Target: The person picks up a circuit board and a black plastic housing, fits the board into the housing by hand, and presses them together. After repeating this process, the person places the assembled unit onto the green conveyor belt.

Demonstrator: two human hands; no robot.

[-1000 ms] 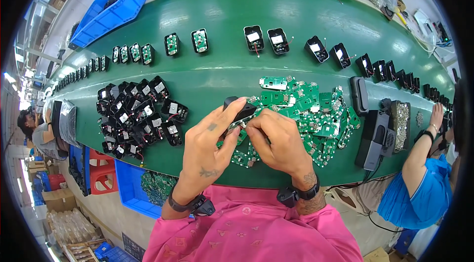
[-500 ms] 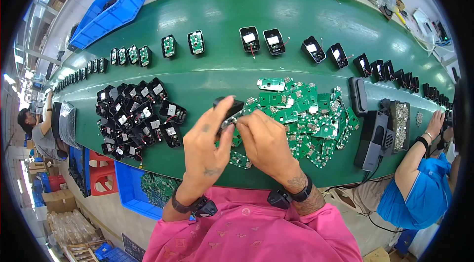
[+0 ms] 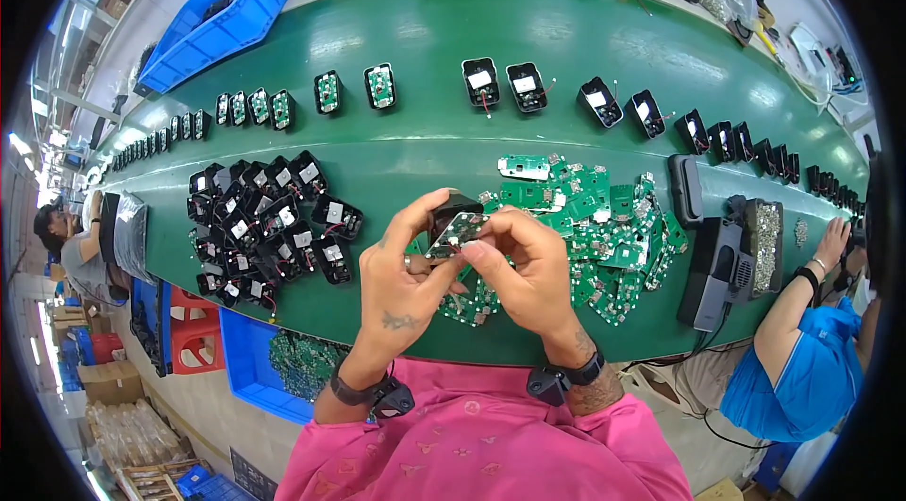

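Note:
In front of my chest, my left hand (image 3: 398,275) is closed around a small black plastic housing (image 3: 453,205), which it holds tilted. A circuit board (image 3: 457,235) lies at the housing's open side; how far it sits inside is hard to see. My right hand (image 3: 530,276) pinches the right end of that board between thumb and fingers. Just beyond my right hand spreads a heap of green circuit boards (image 3: 618,251). Off to the left is a heap of black housings (image 3: 278,218) with white parts and thin wires inside.
Along the far side runs a row of housings, some with boards (image 3: 380,86), others with bare wiring (image 3: 526,88). A blue crate (image 3: 236,15) stands at the back left. To the right are a grey device (image 3: 714,273), a tray of small metal parts (image 3: 764,246) and a co-worker's arm (image 3: 802,298).
My right hand has turned from a closed, knuckles-up pose to a thumb-and-finger pinch on the board. The housing has tilted so the board's face shows more.

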